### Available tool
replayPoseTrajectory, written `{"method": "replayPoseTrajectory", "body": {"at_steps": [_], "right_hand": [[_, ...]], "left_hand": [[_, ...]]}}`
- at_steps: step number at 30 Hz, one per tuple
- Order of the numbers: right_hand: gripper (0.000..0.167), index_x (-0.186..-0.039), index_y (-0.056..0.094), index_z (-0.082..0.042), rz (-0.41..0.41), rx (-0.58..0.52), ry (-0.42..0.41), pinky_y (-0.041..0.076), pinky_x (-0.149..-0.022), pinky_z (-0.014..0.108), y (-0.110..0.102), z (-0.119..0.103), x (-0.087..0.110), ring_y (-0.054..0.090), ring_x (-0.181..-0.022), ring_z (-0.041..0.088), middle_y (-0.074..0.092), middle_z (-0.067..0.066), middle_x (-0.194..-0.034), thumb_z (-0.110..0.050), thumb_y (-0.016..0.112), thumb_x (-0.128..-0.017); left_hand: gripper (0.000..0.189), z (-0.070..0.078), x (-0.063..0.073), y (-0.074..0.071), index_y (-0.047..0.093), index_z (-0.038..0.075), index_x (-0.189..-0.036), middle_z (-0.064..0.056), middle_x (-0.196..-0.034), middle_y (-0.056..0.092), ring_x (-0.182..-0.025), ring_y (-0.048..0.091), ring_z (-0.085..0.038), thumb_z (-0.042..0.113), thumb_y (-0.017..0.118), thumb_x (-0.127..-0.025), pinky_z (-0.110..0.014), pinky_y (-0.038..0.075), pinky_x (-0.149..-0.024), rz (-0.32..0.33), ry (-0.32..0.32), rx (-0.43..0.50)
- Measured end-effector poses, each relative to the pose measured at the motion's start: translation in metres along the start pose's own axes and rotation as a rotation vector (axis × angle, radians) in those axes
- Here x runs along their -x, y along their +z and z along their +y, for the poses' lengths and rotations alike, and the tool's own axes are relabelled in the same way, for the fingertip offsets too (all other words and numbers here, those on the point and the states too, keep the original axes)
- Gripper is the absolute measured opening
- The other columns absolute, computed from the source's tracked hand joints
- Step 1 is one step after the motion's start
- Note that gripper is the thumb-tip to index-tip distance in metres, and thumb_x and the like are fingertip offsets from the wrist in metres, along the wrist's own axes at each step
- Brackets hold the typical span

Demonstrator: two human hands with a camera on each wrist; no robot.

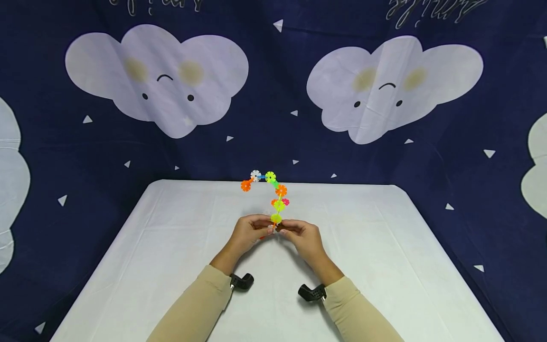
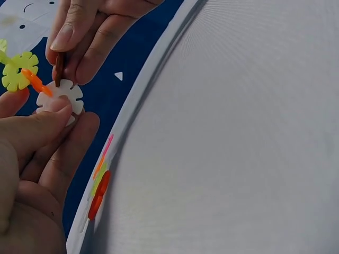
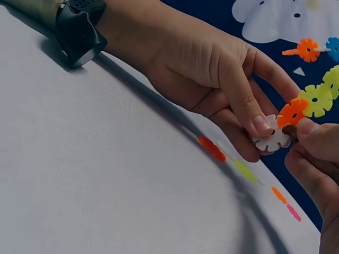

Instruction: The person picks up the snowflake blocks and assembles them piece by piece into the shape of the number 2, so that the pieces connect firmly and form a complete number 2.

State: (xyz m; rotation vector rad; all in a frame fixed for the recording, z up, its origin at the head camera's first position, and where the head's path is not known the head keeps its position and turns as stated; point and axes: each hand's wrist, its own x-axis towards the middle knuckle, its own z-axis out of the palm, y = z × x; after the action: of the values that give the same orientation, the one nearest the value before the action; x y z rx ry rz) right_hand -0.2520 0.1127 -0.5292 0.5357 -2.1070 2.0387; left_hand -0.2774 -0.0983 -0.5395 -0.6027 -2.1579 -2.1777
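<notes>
Your left hand (image 1: pixel 248 232) is pinching the white disc (image 2: pixel 76 95), and your right hand (image 1: pixel 305 237) is pinching the brown disc (image 2: pixel 59 70), whose edge is meeting the white rim. From this white disc, the colourful chain (image 1: pixel 281 190) is stretching away from you and bending left at its far end. Red, yellow, orange and pink pieces (image 3: pixel 212 148) are lying on the white table (image 1: pixel 376 251) below.

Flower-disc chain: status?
Left hand pinching white disc; right hand pinching brown disc. Chain extends from white disc. More discs on table, none visibly blocking.
</notes>
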Motion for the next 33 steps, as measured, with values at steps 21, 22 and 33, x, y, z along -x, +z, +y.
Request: {"method": "replayPoseTrajectory", "body": {"at_steps": [21,22,33], "right_hand": [[0.024,-0.111,0.074,0.014,0.007,0.083,-0.065,0.061,-0.080,0.030,0.0043,0.0011,0.0001,0.075,-0.094,0.042,0.075,0.026,-0.103,0.014,0.079,-0.087],[0.025,-0.111,0.072,0.016,0.010,0.074,-0.064,0.061,-0.080,0.029,0.0052,-0.0048,0.0011,0.074,-0.095,0.045,0.074,0.029,-0.103,0.016,0.078,-0.087],[0.028,-0.119,0.072,0.011,-0.046,0.050,-0.157,0.060,-0.084,0.031,0.0091,0.0012,-0.0009,0.074,-0.099,0.041,0.074,0.023,-0.111,0.009,0.077,-0.091]], "left_hand": [[0.034,-0.0012,0.0002,0.0023,0.070,-0.014,-0.117,-0.024,-0.112,0.073,-0.097,0.073,-0.024,-0.018,0.080,-0.084,-0.031,0.061,-0.084,-0.044,0.051,-0.001],[0.037,-0.0004,0.0003,0.0023,0.069,-0.014,-0.118,-0.024,-0.114,0.073,-0.098,0.072,-0.024,-0.019,0.080,-0.083,-0.031,0.061,-0.085,-0.054,0.035,0.025],[0.036,-0.0006,0.0001,0.0000,0.073,-0.012,-0.112,-0.016,-0.107,0.076,-0.095,0.072,-0.023,-0.014,0.086,-0.080,-0.027,0.060,-0.079,0.025,0.054,0.071]]}}
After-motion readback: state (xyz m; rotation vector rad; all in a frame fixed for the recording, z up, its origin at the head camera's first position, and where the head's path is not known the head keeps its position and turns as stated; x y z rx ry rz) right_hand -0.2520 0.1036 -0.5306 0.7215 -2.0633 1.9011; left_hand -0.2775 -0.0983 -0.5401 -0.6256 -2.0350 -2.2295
